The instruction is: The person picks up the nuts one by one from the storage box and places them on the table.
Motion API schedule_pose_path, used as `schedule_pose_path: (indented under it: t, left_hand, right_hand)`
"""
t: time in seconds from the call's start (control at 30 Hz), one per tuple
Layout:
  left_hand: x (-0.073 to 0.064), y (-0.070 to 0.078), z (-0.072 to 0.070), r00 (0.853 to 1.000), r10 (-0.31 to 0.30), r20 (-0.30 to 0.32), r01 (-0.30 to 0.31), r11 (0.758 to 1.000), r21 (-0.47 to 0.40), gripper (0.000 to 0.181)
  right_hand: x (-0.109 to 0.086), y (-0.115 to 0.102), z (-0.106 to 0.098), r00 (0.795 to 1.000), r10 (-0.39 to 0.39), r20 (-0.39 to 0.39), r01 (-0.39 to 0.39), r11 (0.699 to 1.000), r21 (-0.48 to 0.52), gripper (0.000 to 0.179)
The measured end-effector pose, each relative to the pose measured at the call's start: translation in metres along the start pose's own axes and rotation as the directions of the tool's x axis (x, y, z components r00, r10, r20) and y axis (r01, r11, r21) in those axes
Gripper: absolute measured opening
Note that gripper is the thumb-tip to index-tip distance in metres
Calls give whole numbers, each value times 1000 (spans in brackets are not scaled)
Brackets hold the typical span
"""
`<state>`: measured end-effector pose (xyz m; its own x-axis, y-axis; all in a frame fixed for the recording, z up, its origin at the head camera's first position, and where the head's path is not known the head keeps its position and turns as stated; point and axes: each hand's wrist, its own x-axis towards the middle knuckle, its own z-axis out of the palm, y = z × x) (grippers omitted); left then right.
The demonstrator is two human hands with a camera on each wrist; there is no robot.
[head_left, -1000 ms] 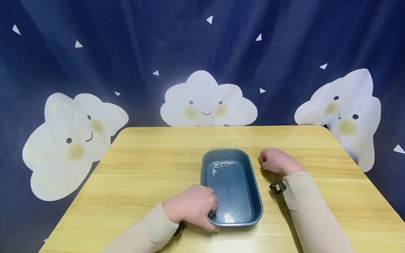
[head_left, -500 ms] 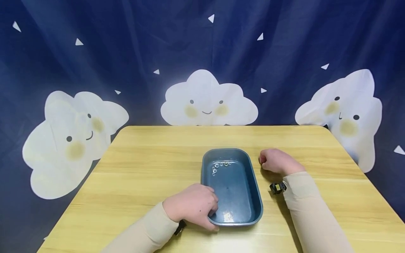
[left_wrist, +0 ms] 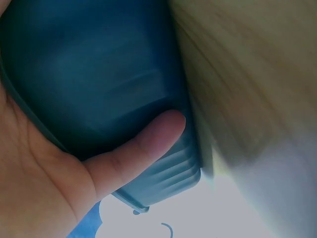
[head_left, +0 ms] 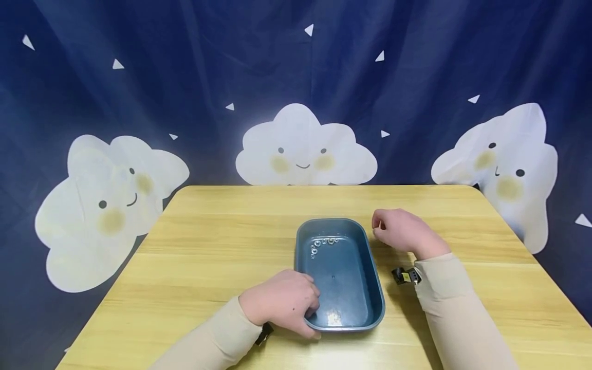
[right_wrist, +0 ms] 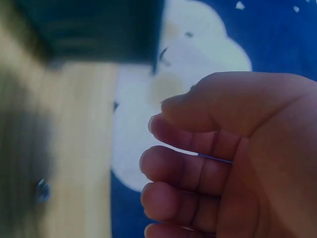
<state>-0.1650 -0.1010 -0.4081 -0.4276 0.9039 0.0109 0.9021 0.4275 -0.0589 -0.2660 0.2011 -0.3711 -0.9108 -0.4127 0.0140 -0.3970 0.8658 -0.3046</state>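
Note:
A dark blue plastic tray (head_left: pixel 351 277) sits on the table, with several small shiny metal rings (head_left: pixel 317 243), like nuts or washers, along its far left corner. My left hand (head_left: pixel 284 300) grips the tray's near left corner; in the left wrist view the thumb (left_wrist: pixel 141 146) lies along the outer wall. Just off the tray's far right side, my right hand (head_left: pixel 402 231) hovers with curled fingers, thumb and forefinger tips close together. Whether something tiny sits between them is hidden. One small shiny metal piece (right_wrist: pixel 42 190) shows on the table in the right wrist view.
The light wooden table (head_left: pixel 222 221) ends at a dark blue curtain (head_left: pixel 277 51) with white clouds and triangles. A small black camera (head_left: pixel 405 275) is strapped to the right wrist.
My right hand has risen slightly from the table and shifted left toward the tray. The left hand and the tray have stayed in place.

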Motion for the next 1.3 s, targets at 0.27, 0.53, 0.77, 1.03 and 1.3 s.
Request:
schedule_pose_path:
  t: [0.27,0.53,0.77,1.03,1.3]
  left_hand:
    - [0,-1,2,1000,7,-13,-7,1000,0,53]
    - [1,-3,1,1000,13,-12,-12,1000,11,54]
    - [1,-2,4,999,21,-29,-22,1000,-22,54]
    - [-1,-3,6,999,14,-38,-16,999,-35,54]
    - [1,-3,5,999,22,-32,-23,999,-30,53]
  right_hand:
    - [-7,-40,-11,989,-109,-98,109,994,-6,5]
    - [-11,-73,-13,959,-229,-167,235,972,15,3]
    - [-7,-92,0,937,-297,-182,304,952,12,11]
    - [7,-104,32,938,-332,-96,329,943,-50,19]
    - [9,-106,51,938,-334,92,342,934,-104,39]
